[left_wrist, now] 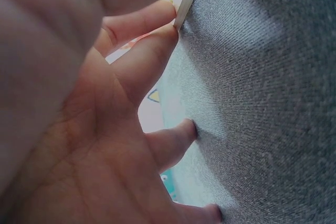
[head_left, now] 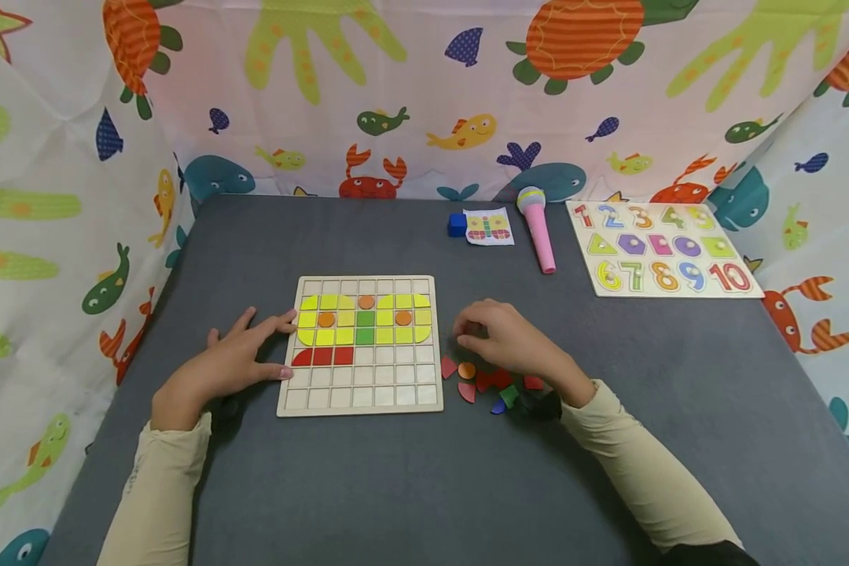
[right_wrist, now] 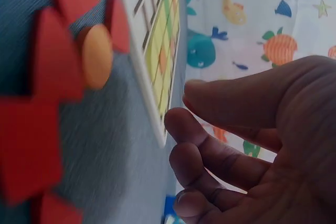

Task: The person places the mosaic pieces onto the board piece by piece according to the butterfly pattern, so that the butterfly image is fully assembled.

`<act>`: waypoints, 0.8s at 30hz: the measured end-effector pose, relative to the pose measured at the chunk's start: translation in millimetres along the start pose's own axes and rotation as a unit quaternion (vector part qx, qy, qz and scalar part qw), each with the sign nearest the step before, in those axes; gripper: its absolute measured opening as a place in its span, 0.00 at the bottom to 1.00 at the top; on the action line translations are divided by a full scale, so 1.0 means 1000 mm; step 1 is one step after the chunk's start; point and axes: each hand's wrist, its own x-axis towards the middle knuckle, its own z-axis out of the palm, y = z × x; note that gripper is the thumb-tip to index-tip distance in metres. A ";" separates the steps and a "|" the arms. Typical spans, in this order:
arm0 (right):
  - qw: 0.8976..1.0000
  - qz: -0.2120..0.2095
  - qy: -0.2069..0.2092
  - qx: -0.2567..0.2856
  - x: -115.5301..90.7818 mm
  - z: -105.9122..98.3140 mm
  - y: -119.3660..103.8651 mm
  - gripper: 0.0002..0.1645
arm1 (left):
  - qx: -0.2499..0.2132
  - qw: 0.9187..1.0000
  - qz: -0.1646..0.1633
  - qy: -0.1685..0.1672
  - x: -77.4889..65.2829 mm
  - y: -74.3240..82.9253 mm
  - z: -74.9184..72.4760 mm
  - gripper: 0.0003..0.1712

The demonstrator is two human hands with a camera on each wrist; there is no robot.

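A wooden grid board (head_left: 362, 399) lies in the middle of the table, bearing yellow, orange and green pieces in its upper rows and a short red row (head_left: 322, 356) below them at left. My left hand (head_left: 229, 363) touches the board's left edge with spread fingers; in the left wrist view, fingertips meet the board's edge (left_wrist: 186, 3) while others rest on the cloth. To the right of the board, my right hand (head_left: 502, 336) hovers with loosely bent fingers. No piece shows between thumb and fingertips. Below it lie loose red pieces (right_wrist: 29, 148) and an orange disc (right_wrist: 97, 56).
Among the loose pieces are a green one (head_left: 509, 395) and a blue one (head_left: 498, 406). Farther back are a blue block (head_left: 457, 225), a butterfly-pattern card (head_left: 489, 228), a pink microphone (head_left: 538, 232) and a number-and-shape puzzle board (head_left: 665, 250). A printed curtain (head_left: 424, 86) borders the table.
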 end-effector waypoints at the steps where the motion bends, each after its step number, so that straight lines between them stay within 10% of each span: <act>1: 1.000 0.003 0.000 0.002 -0.003 -0.002 0.002 0.04 | 0.001 1.000 0.000 0.000 0.000 0.000 0.000 0.59; 24: 0.998 0.009 -0.060 0.004 -0.031 0.004 0.021 0.10 | 0.004 1.000 0.001 -0.004 0.000 0.003 -0.002 0.54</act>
